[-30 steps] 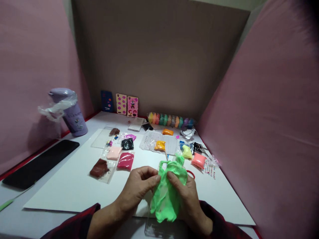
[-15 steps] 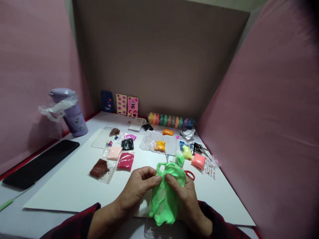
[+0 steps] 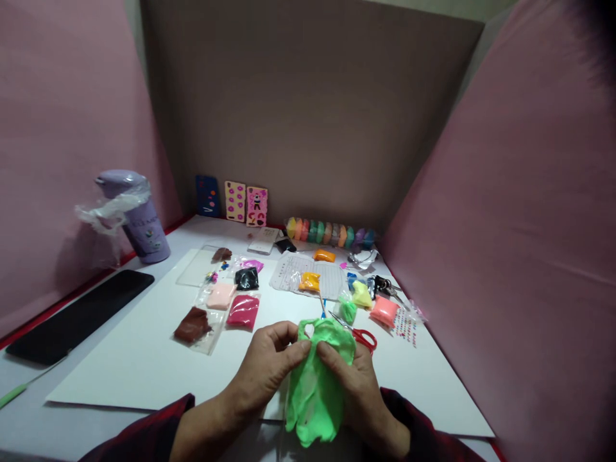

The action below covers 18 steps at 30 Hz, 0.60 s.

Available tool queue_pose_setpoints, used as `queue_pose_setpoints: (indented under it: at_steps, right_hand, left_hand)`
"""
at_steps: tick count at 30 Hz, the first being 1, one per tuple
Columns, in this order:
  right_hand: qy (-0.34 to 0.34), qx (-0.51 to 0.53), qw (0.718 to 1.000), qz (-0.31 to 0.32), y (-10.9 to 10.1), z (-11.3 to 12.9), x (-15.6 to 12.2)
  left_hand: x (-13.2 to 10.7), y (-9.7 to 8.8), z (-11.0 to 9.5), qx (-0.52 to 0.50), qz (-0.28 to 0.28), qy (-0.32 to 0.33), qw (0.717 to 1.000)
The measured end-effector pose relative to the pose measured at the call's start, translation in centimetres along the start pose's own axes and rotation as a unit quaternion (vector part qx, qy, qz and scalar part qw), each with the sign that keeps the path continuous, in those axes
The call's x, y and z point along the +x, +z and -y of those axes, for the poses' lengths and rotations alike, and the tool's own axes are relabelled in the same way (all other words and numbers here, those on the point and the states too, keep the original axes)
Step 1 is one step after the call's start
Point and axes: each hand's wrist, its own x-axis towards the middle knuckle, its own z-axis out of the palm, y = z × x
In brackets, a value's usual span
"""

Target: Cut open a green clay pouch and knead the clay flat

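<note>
Between both hands is a phone case spread with bright green clay, its edge ragged and a small hole near the top left. My left hand pinches its left upper edge between thumb and fingers. My right hand grips the right side, its thumb pressing on the clay and the other fingers mostly hidden behind. Just beyond lie red-handled scissors, partly covered by the case, and a bag of green clay.
Bagged clay lies on the white board: brown, dark pink, coral. At left stand a purple bottle and a black phone. Decorated phone cases lean on the back wall, near a row of colored clay packs.
The green-covered case has shifted slightly down and left and tilted, showing more of the scissors. Both hands keep hold of it, the thumbs nearly in place.
</note>
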Motion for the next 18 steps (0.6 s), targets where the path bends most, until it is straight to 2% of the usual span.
queue_pose_setpoints:
  at_steps: [7, 12, 18]
  right_hand:
    - [-0.006, -0.011, 1.0, 0.013, -0.08, -0.01, -0.01]
    - [-0.002, 0.007, 1.0, 0.026, -0.11, -0.05, -0.03]
    - [-0.002, 0.006, 0.999, 0.039, -0.17, -0.05, -0.12]
  left_hand:
    - [-0.11, 0.08, -0.35, -0.014, 0.023, -0.003, 1.0]
    - [-0.06, -0.01, -0.16, -0.007, 0.005, -0.004, 1.0]
    - [-0.13, -0.02, -0.43, -0.026, 0.014, -0.001, 1.0]
